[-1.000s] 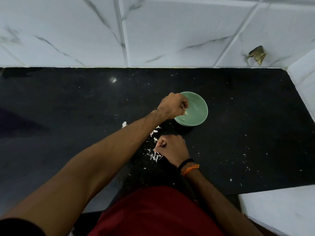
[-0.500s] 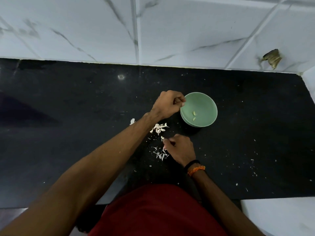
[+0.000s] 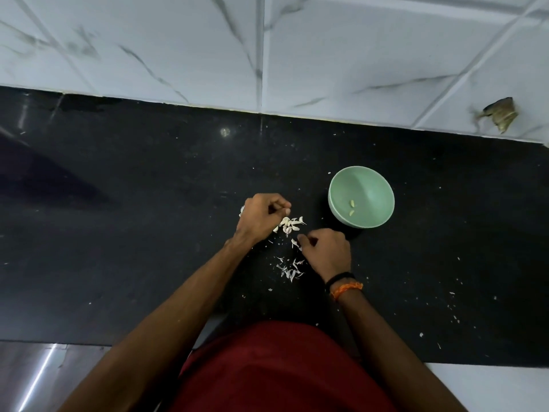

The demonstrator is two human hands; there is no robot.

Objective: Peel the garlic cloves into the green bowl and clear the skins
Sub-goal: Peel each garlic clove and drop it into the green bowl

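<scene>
Head view: garlic cloves (image 3: 289, 224) lie at four o'clock of curled left hand (image 3: 261, 217); right hand (image 3: 326, 251) pinches a skin (image 3: 295, 243); whether the left holds anything, I cannot tell.

Left hand (image 3: 263, 217) curls over the pile of garlic cloves (image 3: 289, 223), right hand (image 3: 325, 251) seems to pinch a skin (image 3: 295, 243); two peeled cloves (image 3: 351, 207) lie in the green bowl (image 3: 371, 188) on the black counter (image 3: 133, 233).

red shirt (image 3: 282, 370), black and orange wristbands (image 3: 344, 283)
</scene>
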